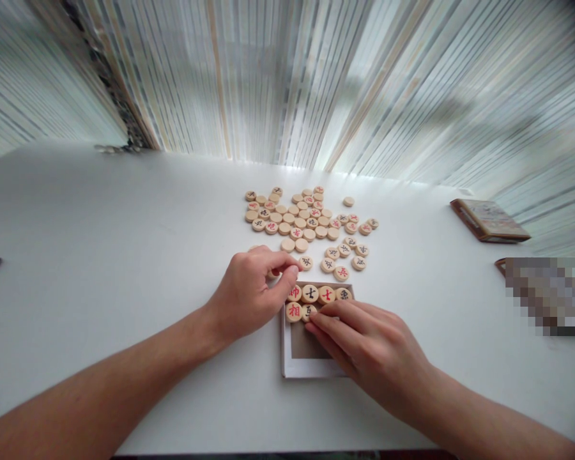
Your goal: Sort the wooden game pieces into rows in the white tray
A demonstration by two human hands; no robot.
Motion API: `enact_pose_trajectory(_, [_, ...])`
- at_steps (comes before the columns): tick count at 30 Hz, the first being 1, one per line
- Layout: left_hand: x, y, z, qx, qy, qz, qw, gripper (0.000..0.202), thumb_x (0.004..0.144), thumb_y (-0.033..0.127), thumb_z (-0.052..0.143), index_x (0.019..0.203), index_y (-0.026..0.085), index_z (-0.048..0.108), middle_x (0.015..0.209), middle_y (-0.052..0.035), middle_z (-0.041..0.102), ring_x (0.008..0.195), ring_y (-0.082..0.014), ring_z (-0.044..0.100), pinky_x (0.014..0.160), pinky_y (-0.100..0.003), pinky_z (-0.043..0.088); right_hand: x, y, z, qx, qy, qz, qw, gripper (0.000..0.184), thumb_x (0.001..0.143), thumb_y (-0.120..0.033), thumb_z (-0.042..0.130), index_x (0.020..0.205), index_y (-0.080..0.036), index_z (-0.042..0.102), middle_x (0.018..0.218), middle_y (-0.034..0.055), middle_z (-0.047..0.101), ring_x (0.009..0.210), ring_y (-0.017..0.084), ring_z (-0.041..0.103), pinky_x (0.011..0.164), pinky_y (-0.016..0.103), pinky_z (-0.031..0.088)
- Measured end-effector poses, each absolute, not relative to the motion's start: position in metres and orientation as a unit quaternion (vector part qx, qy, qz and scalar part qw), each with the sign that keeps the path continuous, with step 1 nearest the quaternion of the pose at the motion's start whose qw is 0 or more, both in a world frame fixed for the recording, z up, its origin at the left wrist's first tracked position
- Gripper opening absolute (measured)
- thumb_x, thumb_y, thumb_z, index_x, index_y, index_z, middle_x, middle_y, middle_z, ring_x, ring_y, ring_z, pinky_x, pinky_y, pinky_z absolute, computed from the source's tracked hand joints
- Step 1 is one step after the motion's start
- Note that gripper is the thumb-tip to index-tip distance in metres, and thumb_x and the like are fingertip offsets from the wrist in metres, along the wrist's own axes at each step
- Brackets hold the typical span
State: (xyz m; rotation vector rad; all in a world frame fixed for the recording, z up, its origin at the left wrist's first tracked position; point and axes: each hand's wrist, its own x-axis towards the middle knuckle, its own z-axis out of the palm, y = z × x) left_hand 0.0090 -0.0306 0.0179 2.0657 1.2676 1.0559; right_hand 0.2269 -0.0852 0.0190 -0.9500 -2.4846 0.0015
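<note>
My right hand [374, 342] reaches into a shallow white box [287, 364], its fingertips pinched on a wooden Chinese chess piece [308, 313] with a black character. That piece lies beside a red-marked piece [294, 312] in the second row. A back row holds several pieces, among them a black-marked one [310, 293] and a red one [326, 294]. Over the box's far left corner, my left hand [253, 291] has thumb and forefinger closed together; whatever they hold is hidden. A loose black-marked piece [306, 262] lies just beyond those fingertips.
Many more round pieces [300, 222] lie spread on the white table [124, 255] beyond the box, some blank side up. A flat boxed item [491, 220] rests at the right, with a blurred-out object [551, 294] nearer. A striped string curtain [268, 76] hangs behind.
</note>
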Motion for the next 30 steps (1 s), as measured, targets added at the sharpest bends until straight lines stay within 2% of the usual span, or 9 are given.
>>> enact_pose_trajectory(11, [0.003,-0.028,0.021,0.76,0.469,0.387,0.23,0.022,0.096,0.026,0.063,0.092,0.02,0.083,0.085,-0.0034,0.082,0.078,-0.019,0.075,0.074,-0.029,0.055,0.229,-0.084,0.028,-0.356,-0.888,-0.005,0.293,0.023,0.105,-0.014,0.061,0.088,-0.014,0.076,0.082,0.0072,0.077,0.063,0.018,0.068,0.059,0.033,0.052])
enact_pose_trajectory(15, [-0.005,-0.019,0.025,0.749,0.494,0.392,0.204,0.023,0.096,0.031,0.062,0.091,0.021,0.083,0.088,-0.0029,0.084,0.077,-0.0201,0.075,0.07,-0.03,0.054,0.238,-0.078,0.04,-0.372,-0.871,-0.004,0.322,0.02,0.105,-0.017,0.062,0.091,-0.016,0.077,0.084,0.0063,0.078,0.068,0.017,0.072,0.063,0.03,0.054])
enact_pose_trajectory(18, [-0.014,-0.01,0.029,0.728,0.526,0.402,0.178,0.024,0.096,0.035,0.062,0.092,0.022,0.083,0.089,-0.0029,0.085,0.081,-0.0219,0.074,0.076,-0.032,0.055,0.251,-0.064,0.06,-0.406,-0.854,-0.01,0.326,0.019,0.104,-0.02,0.064,0.092,-0.017,0.079,0.087,0.0067,0.081,0.069,0.016,0.073,0.062,0.028,0.054])
enact_pose_trajectory(21, [-0.022,-0.002,0.033,0.713,0.545,0.41,0.159,0.026,0.096,0.037,0.061,0.093,0.023,0.083,0.087,-0.0022,0.085,0.08,-0.0227,0.073,0.078,-0.033,0.054,0.273,-0.033,0.079,-0.466,-0.823,-0.018,0.324,0.018,0.101,-0.027,0.068,0.092,-0.02,0.082,0.084,0.0044,0.082,0.054,0.014,0.064,0.058,0.029,0.052])
enact_pose_trajectory(24, [-0.025,0.002,0.034,0.708,0.554,0.413,0.146,0.027,0.096,0.038,0.061,0.091,0.023,0.083,0.085,-0.0012,0.085,0.078,-0.0226,0.073,0.076,-0.033,0.052,0.299,0.01,0.08,-0.56,-0.758,-0.025,0.334,0.02,0.096,-0.034,0.07,0.098,-0.021,0.085,0.078,0.0053,0.081,0.057,0.018,0.068,0.065,0.033,0.056])
enact_pose_trajectory(27, [-0.024,0.002,0.033,0.707,0.556,0.412,0.142,0.028,0.095,0.039,0.061,0.092,0.023,0.083,0.084,-0.0011,0.084,0.078,-0.0223,0.072,0.075,-0.032,0.052,0.323,0.048,0.055,-0.605,-0.718,-0.018,0.344,0.028,0.095,-0.025,0.062,0.111,-0.015,0.083,0.096,0.0122,0.083,0.071,0.023,0.074,0.078,0.04,0.06])
enact_pose_trajectory(30, [-0.023,0.001,0.031,0.71,0.554,0.41,0.143,0.027,0.095,0.038,0.061,0.093,0.023,0.083,0.084,-0.0016,0.084,0.078,-0.0224,0.073,0.075,-0.032,0.053,0.337,0.068,0.018,-0.587,-0.74,0.006,0.328,0.04,0.094,-0.018,0.057,0.128,-0.014,0.078,0.118,0.016,0.079,0.089,0.026,0.076,0.084,0.041,0.062])
